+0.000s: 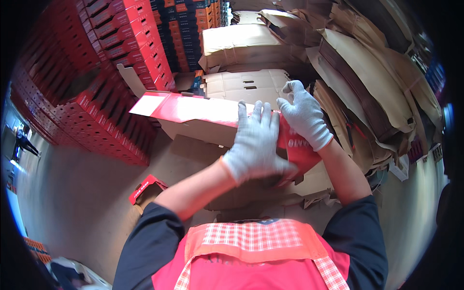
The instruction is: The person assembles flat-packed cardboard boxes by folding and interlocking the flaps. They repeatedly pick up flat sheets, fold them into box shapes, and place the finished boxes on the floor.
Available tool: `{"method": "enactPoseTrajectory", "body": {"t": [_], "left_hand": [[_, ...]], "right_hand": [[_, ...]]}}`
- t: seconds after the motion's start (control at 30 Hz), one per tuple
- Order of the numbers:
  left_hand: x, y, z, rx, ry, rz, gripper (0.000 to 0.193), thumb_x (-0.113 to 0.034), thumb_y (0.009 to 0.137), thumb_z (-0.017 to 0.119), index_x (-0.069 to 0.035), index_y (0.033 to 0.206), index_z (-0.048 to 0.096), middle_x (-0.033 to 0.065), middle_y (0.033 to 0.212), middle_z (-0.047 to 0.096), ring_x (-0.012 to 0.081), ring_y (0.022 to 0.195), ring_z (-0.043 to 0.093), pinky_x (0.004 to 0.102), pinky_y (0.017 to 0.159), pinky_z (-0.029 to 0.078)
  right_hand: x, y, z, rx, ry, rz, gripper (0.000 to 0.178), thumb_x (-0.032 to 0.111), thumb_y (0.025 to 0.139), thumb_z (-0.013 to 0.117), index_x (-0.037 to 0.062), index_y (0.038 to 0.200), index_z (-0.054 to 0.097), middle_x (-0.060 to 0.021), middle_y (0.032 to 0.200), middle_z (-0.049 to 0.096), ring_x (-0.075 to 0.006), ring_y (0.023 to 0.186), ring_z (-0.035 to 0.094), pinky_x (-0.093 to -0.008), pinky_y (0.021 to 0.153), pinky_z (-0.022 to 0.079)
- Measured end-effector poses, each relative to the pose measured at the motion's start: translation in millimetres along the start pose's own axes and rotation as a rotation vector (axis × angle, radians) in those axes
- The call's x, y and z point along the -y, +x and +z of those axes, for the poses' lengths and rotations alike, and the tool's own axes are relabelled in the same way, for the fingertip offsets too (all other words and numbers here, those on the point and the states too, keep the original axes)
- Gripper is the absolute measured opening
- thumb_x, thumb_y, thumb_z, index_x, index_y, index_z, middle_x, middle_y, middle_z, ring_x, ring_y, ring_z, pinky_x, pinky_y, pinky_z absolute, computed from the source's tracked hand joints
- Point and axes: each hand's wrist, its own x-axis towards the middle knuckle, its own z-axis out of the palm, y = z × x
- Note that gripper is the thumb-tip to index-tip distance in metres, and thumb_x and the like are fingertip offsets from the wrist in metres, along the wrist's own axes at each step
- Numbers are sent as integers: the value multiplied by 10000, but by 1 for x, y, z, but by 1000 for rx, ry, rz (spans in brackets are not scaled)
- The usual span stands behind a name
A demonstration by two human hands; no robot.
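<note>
Your gloved left hand (254,145) lies flat, fingers spread, pressing the red carton blank (203,110), while your right hand (303,118) pinches its near end at about 2 o'clock from the left. The blank's long axis runs off toward 10 o'clock, over brown flattened cardboard (251,84); stacked red boxes (104,58) stand at 10 o'clock.

Floor (72,193): bare grey-brown concrete. On it: tall stacks of red cartons (96,72) at left and rear; one small red carton (145,188) lying alone near the person; flattened brown cardboard sheets (251,84) piled centre; leaning bundles of brown cardboard (367,82) at right.
</note>
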Motion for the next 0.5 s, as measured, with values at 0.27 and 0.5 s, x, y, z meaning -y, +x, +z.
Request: {"method": "enactPoseTrajectory", "body": {"t": [0.27,0.5], "left_hand": [[39,48,14,246,-55,-55,1208,-913,569,606,97,1229,554,246,1191,569,370,1167,512,464,1010,376],[44,46,12,89,-75,76,993,-858,534,675,24,991,652,166,989,626,308,986,580,417,940,420]], "right_hand": [[-24,-11,-35,-174,-59,-281,301,228,885,670,47,1109,583,-202,891,693,-394,810,678,-453,713,543],[-24,-5,-50,31,-92,-189,199,218,930,630,29,895,686,-186,753,679,-360,706,670,-438,649,528]]}}
